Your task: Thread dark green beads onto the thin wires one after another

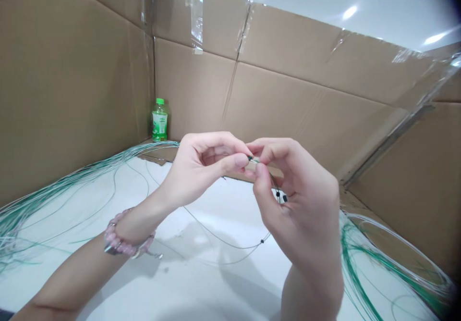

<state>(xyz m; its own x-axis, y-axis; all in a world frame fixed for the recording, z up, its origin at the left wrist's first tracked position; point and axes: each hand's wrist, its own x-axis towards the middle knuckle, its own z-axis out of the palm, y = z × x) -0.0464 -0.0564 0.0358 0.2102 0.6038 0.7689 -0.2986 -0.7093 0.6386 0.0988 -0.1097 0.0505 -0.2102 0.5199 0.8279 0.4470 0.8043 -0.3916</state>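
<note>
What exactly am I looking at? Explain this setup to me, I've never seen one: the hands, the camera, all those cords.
This is no machine: these are a person's two bare hands, seen through one camera worn on the head, looking forward and down. This is the only view. The left hand, with a pink beaded bracelet at its wrist, and the right hand meet in the middle, their fingertips pinching a tiny green piece. A thin dark cord with small black beads runs down from there. Below lies a white surface, with bundles of long green and white cords at the left and right. Taped cardboard walls stand around it, and a green-capped plastic bottle stands in the corner.
</note>
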